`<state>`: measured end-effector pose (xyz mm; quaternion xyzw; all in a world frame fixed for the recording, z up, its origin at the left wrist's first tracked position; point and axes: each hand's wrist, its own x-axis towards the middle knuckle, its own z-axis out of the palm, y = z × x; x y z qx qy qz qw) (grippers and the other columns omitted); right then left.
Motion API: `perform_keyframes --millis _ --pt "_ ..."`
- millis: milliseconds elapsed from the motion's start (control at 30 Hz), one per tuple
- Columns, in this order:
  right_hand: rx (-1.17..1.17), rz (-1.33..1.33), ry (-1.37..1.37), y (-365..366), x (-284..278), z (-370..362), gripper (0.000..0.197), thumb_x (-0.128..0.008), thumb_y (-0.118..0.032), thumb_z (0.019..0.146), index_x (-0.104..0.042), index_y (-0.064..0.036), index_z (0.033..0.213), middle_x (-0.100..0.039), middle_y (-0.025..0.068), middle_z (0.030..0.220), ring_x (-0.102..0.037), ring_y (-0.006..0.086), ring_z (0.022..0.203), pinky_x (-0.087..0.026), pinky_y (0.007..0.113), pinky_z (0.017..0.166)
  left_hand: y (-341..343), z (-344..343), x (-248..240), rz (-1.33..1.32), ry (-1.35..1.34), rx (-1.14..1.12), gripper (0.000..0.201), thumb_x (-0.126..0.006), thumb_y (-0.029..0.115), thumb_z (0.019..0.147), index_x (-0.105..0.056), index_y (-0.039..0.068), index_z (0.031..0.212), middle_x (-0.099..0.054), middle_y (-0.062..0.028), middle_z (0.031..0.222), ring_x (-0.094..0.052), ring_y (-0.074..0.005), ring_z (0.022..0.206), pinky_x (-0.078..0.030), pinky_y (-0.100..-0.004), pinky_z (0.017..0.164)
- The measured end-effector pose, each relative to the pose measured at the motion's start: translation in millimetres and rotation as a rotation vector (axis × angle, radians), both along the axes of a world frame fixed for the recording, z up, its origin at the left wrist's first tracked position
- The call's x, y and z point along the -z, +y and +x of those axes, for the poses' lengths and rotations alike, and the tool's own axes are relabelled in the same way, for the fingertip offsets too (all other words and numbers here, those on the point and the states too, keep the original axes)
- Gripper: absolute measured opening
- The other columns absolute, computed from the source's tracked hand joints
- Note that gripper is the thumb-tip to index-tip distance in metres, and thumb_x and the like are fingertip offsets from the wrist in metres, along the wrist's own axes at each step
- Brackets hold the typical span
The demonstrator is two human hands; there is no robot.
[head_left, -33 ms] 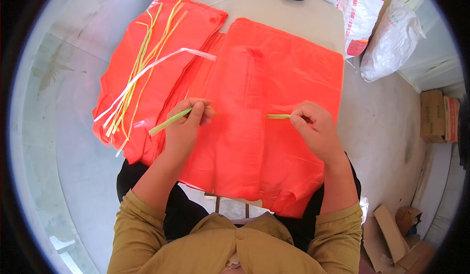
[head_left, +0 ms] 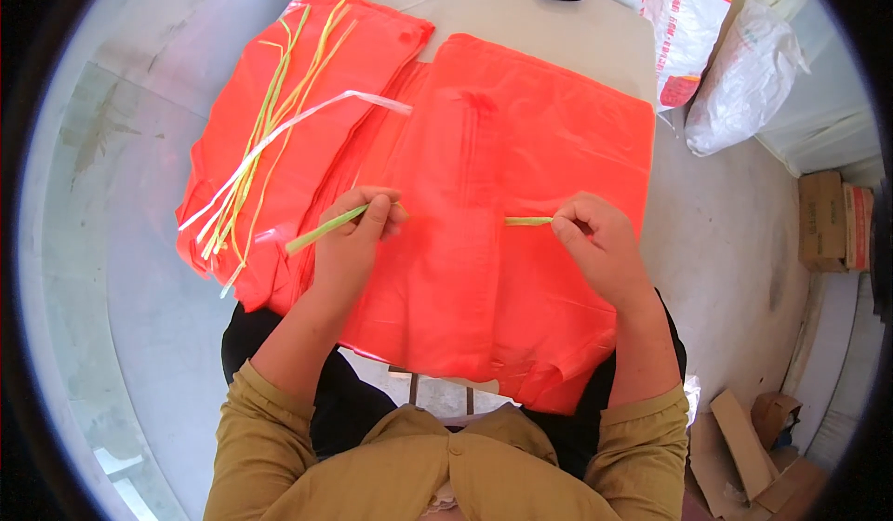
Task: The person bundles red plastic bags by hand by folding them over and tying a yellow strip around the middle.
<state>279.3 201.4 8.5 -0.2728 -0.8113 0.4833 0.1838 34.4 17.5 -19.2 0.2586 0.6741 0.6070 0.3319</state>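
Red plastic bags (head_left: 577, 130) lie stacked flat before me, with a narrow folded red bundle (head_left: 453, 288) running down the middle, its surface slightly blurred. My left hand (head_left: 352, 242), at the bundle's left side, pinches a flat green strip (head_left: 321, 231) whose loose tail points down and left. On the other side, my right hand (head_left: 600, 247) is closed on the end of a yellow-green strip (head_left: 527, 221). That strip runs left and disappears at the bundle's edge. Whether both hands hold one and the same strip is hidden by the red plastic.
Several yellow-green strips (head_left: 270, 116) and a white strip (head_left: 307, 112) lie on another red stack (head_left: 372, 42) at the left. White sacks (head_left: 744, 79) stand at the far right. Cardboard boxes (head_left: 821, 221) and cardboard pieces (head_left: 744, 437) are along the right side.
Almost nothing differs. The folded bundle between my hands has shifted very slightly to the left; both hands keep their grip.
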Motion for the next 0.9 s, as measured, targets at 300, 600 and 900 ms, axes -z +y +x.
perform_keyframes --millis 300,600,900 --pt "0.163 0.243 -0.426 5 5 12 0.013 -0.062 -0.012 0.085 -0.059 -0.0004 0.080 -0.060 0.0133 0.077 -0.058 0.0284 0.070 -0.046 0.039 0.064 -9 -12 2 -0.288 0.138 0.239 0.012 -0.061 0.010 0.098 -0.064 0.000 0.092 -0.061 0.0005 0.079 -0.054 -0.0059 0.070 -0.044 -0.0217 0.065" --pt "0.077 0.394 -0.850 19 -11 27 0.016 -0.062 -0.017 0.082 -0.064 -0.0017 0.079 -0.066 0.0153 0.087 -0.063 0.0346 0.080 -0.050 0.044 0.069 -19 -16 7 -0.210 0.255 0.299 0.011 -0.061 0.005 0.097 -0.070 -0.001 0.102 -0.064 0.0008 0.086 -0.056 -0.0065 0.076 -0.047 -0.0223 0.069" --pt "-0.394 -0.321 0.064 11 -22 16 0.014 -0.071 -0.015 0.086 -0.068 -0.0022 0.079 -0.068 0.0108 0.106 -0.063 0.0237 0.099 -0.048 0.039 0.086 -6 -6 -7 -0.056 0.612 0.357 0.007 -0.064 -0.001 0.093 -0.071 -0.001 0.094 -0.068 -0.0063 0.091 -0.063 -0.0162 0.084 -0.049 -0.0289 0.073"
